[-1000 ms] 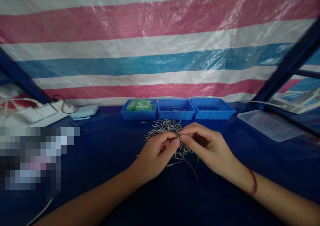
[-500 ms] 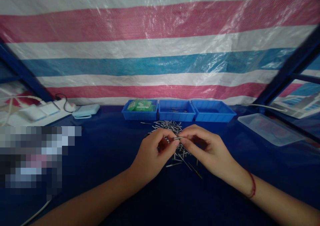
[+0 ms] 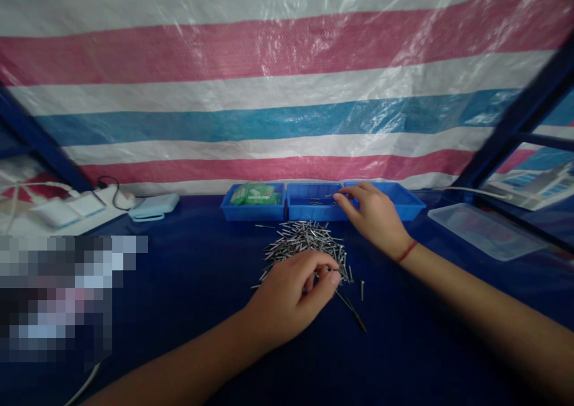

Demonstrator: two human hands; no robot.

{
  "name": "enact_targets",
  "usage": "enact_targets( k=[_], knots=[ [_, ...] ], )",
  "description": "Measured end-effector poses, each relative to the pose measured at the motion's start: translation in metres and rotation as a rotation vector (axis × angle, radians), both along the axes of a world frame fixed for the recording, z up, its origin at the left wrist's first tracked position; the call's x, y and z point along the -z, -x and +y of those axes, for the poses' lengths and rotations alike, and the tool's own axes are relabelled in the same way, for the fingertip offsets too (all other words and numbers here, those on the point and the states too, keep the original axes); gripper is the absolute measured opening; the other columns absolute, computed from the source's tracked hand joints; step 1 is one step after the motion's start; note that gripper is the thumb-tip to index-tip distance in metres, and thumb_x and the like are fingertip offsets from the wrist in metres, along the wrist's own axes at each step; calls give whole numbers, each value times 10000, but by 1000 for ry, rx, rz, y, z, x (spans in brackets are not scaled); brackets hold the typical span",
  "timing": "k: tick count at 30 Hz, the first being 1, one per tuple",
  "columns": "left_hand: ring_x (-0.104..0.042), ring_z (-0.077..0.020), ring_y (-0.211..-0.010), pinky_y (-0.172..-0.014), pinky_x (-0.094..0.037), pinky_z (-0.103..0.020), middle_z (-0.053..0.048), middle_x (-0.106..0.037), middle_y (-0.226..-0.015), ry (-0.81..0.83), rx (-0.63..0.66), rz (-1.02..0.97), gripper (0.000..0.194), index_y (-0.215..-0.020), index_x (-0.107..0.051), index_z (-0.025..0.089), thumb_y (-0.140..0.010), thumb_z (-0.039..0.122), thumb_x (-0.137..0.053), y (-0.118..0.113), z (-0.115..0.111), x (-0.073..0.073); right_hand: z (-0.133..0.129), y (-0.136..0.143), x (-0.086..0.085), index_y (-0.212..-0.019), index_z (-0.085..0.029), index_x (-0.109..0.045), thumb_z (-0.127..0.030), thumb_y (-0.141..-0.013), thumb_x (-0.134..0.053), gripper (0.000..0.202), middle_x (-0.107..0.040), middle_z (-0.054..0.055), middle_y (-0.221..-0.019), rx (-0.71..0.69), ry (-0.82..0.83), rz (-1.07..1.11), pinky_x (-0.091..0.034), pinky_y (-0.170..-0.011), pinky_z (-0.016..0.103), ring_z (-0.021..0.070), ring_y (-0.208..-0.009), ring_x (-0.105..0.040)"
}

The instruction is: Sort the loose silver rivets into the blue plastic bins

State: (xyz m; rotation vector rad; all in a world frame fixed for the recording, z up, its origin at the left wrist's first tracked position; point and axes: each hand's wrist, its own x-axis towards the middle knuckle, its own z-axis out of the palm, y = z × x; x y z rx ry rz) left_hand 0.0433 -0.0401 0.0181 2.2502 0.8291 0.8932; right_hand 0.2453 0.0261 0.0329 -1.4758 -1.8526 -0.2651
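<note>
Over the near side of a pile of metal screws (image 3: 305, 238) is my left hand (image 3: 296, 295), thumb and forefinger pinched on a small dark piece at their tips, too small to name. My right hand (image 3: 374, 214) reaches over the middle blue bin (image 3: 314, 213), its fingertips holding a thin, light screw-like piece (image 3: 330, 196) above the bin's right part. A few small metal pieces lie inside that bin. Long thin pieces (image 3: 354, 316) and a single screw (image 3: 362, 290) lie to the right of my left hand.
The left blue bin (image 3: 253, 214) holds green packets (image 3: 255, 194). Right of the middle one stands another blue bin (image 3: 403, 205). A clear plastic lid (image 3: 487, 231) lies at the right; a light blue case (image 3: 155, 206) and a white power strip (image 3: 85, 210) are at the left.
My hands have parted. The right one moved forward from the pile to the middle bin with a thin piece; the left one came slightly nearer to me. More of the pile shows.
</note>
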Motion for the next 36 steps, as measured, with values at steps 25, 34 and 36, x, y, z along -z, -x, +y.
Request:
enact_targets(
  k=[25, 34, 36],
  knots=[
    [-496, -218, -968, -779, -324, -355, -5, -634, -939, -435, 124, 441, 121, -842, -638, 219, -880, 281, -543, -42, 14, 13, -54, 7, 14, -967, -156, -618, -280, -822, -514, 217, -613, 14, -717, -266, 293, 436, -417, -509, 260, 112, -542, -515],
    [-586, -143, -787, -706, -428, -268, -11, -646, -863, 85, -208, -188, 147, -921, -575, 192, -913, 260, -445, -25, 6, 1, -66, 13, 14, -925, -186, -552, -126, -800, -409, 199, -562, -3, -770, -448, 311, 677, -407, -523, 239, 92, -573, -488],
    [-591, -145, -766, -685, -428, -265, -6, -646, -830, 144, -243, -204, 154, -901, -589, 190, -904, 273, -459, -20, 5, 3, -73, 19, 12, -912, -190, -547, -138, -793, -453, 161, -563, -11, -742, -535, 351, 646, -415, -537, 240, 97, -593, -506]
  ],
)
